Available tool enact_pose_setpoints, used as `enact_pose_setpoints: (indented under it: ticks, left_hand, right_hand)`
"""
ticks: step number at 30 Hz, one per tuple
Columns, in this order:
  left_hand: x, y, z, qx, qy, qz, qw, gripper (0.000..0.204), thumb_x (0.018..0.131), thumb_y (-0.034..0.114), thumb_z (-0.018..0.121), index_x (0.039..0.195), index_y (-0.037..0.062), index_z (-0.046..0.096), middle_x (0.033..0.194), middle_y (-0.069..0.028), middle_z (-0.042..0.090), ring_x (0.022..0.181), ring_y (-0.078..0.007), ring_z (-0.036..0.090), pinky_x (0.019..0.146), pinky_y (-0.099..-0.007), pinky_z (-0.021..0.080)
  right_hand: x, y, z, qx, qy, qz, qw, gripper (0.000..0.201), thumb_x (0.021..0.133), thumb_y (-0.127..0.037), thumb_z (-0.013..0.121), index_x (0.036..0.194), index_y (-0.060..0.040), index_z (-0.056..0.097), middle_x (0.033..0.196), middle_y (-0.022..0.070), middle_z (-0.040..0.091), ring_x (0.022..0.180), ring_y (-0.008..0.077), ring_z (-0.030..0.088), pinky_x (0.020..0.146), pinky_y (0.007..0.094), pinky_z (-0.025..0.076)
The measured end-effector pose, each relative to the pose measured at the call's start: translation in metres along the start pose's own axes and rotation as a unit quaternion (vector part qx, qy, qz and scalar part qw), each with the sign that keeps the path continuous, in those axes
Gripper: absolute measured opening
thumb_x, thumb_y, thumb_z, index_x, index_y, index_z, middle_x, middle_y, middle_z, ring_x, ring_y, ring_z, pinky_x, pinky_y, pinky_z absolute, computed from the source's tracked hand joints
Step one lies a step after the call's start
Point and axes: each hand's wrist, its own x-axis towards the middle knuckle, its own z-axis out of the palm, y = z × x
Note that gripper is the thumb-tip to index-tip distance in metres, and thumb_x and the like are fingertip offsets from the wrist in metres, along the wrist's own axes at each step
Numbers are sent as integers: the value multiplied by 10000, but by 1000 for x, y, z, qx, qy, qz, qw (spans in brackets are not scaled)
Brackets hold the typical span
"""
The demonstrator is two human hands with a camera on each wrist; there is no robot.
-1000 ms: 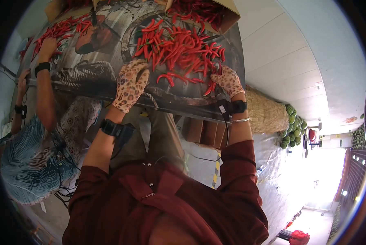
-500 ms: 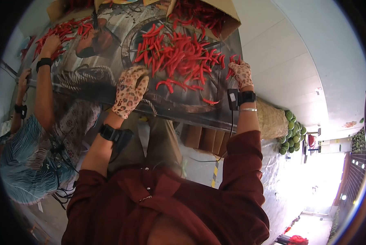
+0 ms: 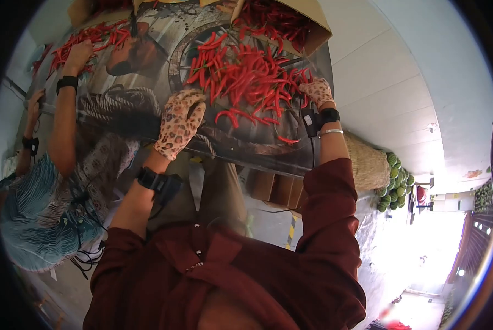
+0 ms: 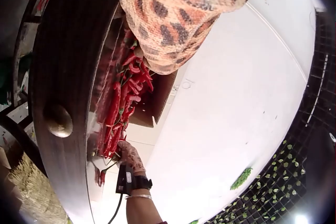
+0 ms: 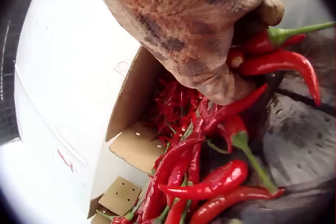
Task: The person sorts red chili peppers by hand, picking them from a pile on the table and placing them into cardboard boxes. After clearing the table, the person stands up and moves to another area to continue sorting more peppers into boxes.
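Note:
Red chillies lie in a loose pile (image 3: pixel 246 77) on the patterned table. At the pile's right edge, my gloved right hand (image 3: pixel 318 92) curls its fingers round a few red chillies (image 5: pixel 294 64), which stick out past the fingertips in the right wrist view; more chillies lie directly beneath that hand (image 5: pixel 194 29). My gloved left hand (image 3: pixel 180 124) rests near the table's front edge, left of the pile, with relaxed fingers and nothing visible in it. Its fingertips are hidden behind the glove (image 4: pixel 168 24) in the left wrist view.
A cardboard box (image 3: pixel 318 25) of chillies lies on its side behind the pile. At the left, another person's hand (image 3: pixel 79 55) is at a second chilli pile (image 3: pixel 101 34). A single chilli (image 3: pixel 287 140) lies near the front edge. Cartons (image 3: pixel 279 190) stand below the table.
My right hand left the pile's front right side with chillies, moved out to the right, then came back slightly towards the pile. A single chilli now lies apart near the front edge. My left hand stays put.

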Motion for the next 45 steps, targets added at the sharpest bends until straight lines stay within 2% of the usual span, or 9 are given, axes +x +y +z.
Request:
enact_pose_setpoints:
  ticks: [7,10,12,18,20,30,32,38,45]
  left_hand:
    - [-1,-2,2,-76,-24,-50,996,344,962,173,441,1287,80,505,1296,-105,511,1217,-256,454,1047,-394,324]
    - [-2,-5,4,-111,-54,-72,990,358,974,185,422,1310,75,477,1312,-103,496,1240,-246,435,1058,-383,325]
    - [-6,-12,13,-46,-68,-28,996,380,982,194,415,1341,71,436,1337,-106,469,1238,-237,439,1062,-375,331]
    - [-8,-23,23,-115,-67,-67,989,343,937,121,480,1271,52,515,1313,-115,493,1195,-261,475,1018,-389,369]
    - [-2,-4,-1,27,-44,8,999,339,930,116,489,1259,47,527,1299,-122,504,1206,-270,464,1019,-396,368]
    - [-3,-23,3,57,-29,83,995,308,942,133,472,1226,53,556,1281,-115,520,1195,-286,465,1035,-393,350]
    - [4,-18,-2,55,-30,111,992,303,944,139,470,1215,46,567,1265,-119,531,1188,-280,474,1031,-386,359]
    - [6,-16,-3,23,-42,61,997,360,870,46,514,1226,74,560,1268,-112,526,1196,-313,463,1017,-420,372]
    - [9,-14,-9,114,-47,117,985,308,861,51,523,1161,47,591,1222,-103,558,1144,-284,510,992,-390,403]
  right_hand:
    - [-44,56,12,421,13,-107,900,344,717,-154,695,965,72,618,893,146,668,803,198,628,723,319,500]
    - [-87,30,-13,452,-15,75,889,340,738,-140,678,1012,48,608,874,135,666,777,205,623,706,308,502]
    - [-111,19,-14,199,-12,-25,980,426,801,-193,663,1146,36,565,939,105,669,785,182,624,674,256,505]
    - [-174,-13,1,99,-111,-130,980,427,780,-229,657,1133,0,584,1018,190,642,922,333,619,831,376,494]
    - [-177,-6,19,-83,77,-321,940,390,724,-219,668,1051,-15,611,1008,141,615,934,304,603,813,390,486]
    - [-193,1,6,50,-95,-80,991,301,729,-244,677,926,-19,639,984,166,624,981,318,590,829,401,487]
    - [-210,34,10,126,69,-168,975,293,733,-222,694,943,-23,649,953,141,640,899,299,617,793,395,501]
    - [-294,120,7,435,156,138,876,270,802,-229,679,979,-26,666,740,7,611,645,101,550,579,260,453]
    - [-312,212,123,285,160,267,907,313,762,-229,695,978,-9,641,810,104,672,713,217,632,674,339,490]
